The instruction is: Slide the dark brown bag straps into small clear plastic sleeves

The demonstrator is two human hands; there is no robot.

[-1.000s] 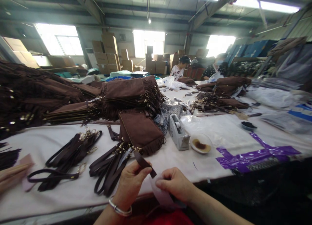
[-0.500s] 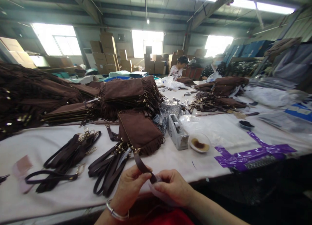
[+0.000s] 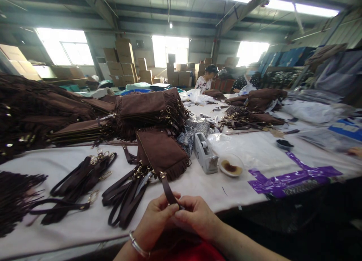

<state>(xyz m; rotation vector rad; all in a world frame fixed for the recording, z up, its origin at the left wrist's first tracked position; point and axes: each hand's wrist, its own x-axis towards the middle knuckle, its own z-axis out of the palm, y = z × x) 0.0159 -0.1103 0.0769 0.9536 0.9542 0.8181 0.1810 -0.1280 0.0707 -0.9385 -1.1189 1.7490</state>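
Note:
A dark brown leather wrist strap (image 3: 169,192) runs toward me from a brown fringed pouch (image 3: 162,151) lying on the table. My left hand (image 3: 155,217), with a silver bangle at the wrist, pinches the strap between thumb and fingers. My right hand (image 3: 199,217) is closed at the strap's near end, its fingertips close against the left ones. The pale thin material under the right hand is mostly hidden. Left of the pouch lie several dark straps (image 3: 124,200) with gold clasps, and another bundle of straps (image 3: 76,182) farther left.
A grey tape dispenser (image 3: 205,155) and a white dish (image 3: 230,166) with brown liquid stand right of the pouch. Stacked fringed bags (image 3: 147,106) rise behind it. Purple tape (image 3: 294,180) lies on the table edge. Dark fringe (image 3: 19,200) reaches in at left; another hand (image 3: 355,151) shows at right.
My hands have drawn together on the strap, and the pale material shows less. Dark fringe has come in at the left, over the pinkish patch. Another person's hand has appeared at the right edge.

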